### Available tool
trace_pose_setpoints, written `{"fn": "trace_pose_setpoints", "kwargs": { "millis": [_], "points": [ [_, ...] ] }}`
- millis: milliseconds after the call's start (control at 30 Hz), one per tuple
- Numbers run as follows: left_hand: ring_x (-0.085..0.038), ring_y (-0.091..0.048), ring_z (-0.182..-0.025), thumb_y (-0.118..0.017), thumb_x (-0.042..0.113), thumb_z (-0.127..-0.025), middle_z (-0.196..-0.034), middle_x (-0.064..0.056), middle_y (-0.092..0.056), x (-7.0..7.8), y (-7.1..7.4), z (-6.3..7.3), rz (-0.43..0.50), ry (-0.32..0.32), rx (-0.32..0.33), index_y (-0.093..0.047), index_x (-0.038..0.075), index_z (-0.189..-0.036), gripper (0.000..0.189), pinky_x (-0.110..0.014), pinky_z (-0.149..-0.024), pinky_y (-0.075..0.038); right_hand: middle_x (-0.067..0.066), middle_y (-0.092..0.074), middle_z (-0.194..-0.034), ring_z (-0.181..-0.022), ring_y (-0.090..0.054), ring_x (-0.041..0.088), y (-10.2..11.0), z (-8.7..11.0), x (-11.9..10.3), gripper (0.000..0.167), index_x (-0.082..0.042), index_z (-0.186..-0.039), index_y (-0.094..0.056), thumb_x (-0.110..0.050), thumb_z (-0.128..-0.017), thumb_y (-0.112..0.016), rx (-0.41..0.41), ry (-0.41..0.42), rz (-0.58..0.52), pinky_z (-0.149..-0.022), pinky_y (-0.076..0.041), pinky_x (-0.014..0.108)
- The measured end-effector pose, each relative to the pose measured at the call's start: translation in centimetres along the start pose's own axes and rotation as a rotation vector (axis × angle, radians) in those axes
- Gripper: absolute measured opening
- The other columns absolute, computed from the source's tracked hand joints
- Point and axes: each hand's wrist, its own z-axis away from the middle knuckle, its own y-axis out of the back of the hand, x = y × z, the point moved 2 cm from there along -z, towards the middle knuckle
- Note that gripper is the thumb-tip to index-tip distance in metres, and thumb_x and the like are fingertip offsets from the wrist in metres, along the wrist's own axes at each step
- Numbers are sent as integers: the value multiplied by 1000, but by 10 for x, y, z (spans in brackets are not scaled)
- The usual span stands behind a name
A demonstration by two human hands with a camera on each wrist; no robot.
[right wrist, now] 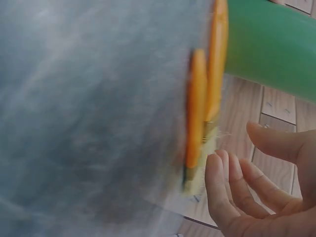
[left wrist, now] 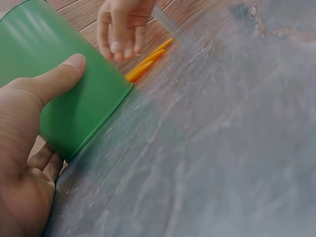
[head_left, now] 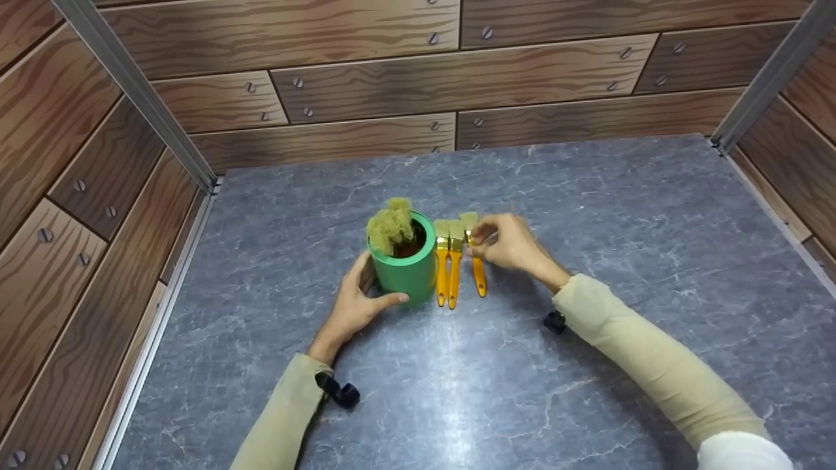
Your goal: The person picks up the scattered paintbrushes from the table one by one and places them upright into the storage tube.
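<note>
My left hand (head_left: 354,305) grips a green cylindrical cup (head_left: 406,279), thumb across its front and fingers around its far side. Bristle heads of paintbrushes (head_left: 390,227) stick up out of it; their handles are hidden inside. Right of the cup, two paintbrushes (head_left: 453,277) lie side by side, yellow handles toward me. A third paintbrush (head_left: 480,279) lies a little apart. Over its ferrule hovers my right hand (head_left: 511,243), thumb and fingers bent but spread apart. In the right wrist view, nothing sits between the fingertips (right wrist: 215,165) and thumb.
A grey marbled tabletop (head_left: 261,326) lies under everything. Wood-patterned panels (head_left: 366,91) wall it at the back and both sides, with metal posts (head_left: 144,104) in the corners. Small black cameras (head_left: 339,391) are strapped to both wrists.
</note>
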Motion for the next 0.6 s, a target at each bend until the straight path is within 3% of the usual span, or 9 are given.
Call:
{"fn": "trace_pose_setpoints", "kwargs": {
  "millis": [100, 267, 400, 600],
  "points": [
    [-25, -38, -159, -96, 17, -82, -170, -3, -42, 0, 0, 0, 2, -1, 0, -31, 22, -169, 109, -43, -131, -34, 15, -78, -101, -91, -74, 28, -3, 0, 7, 29, 3, -108, -76, -11, -86, -90, -32, -33, 54, -86, -65, 40],
    [-25, -38, -159, -96, 17, -82, -170, -3, -42, 0, 0, 0, 2, -14, -7, -31, 21, -169, 109, -44, -132, -34, 4, -73, -88, -77, -64, 15, -5, 0, 15, 31, -3, -99, -73, -19, -83, -94, -89, -110, 118, -72, -55, 27],
    [-25, -38, -159, -96, 17, -82, -170, -4, -42, 0, 0, -1, 7, -29, -13, -31, 20, -169, 109, -44, -131, -34, 2, -74, -83, -70, -63, 11, -3, -1, 16, 33, -4, -97, -73, -21, -80, -96, -95, -161, 110, -64, -52, 21],
    [-26, -39, -158, -96, 17, -83, -169, -4, -43, 0, 1, -1, 5, -18, -17, -31, 20, -169, 108, -44, -131, -35, 4, -80, -83, -65, -67, 6, -1, -4, 17, 35, -2, -98, -75, -17, -75, -97, -101, -220, 79, -62, -56, 19]
  ]
}}
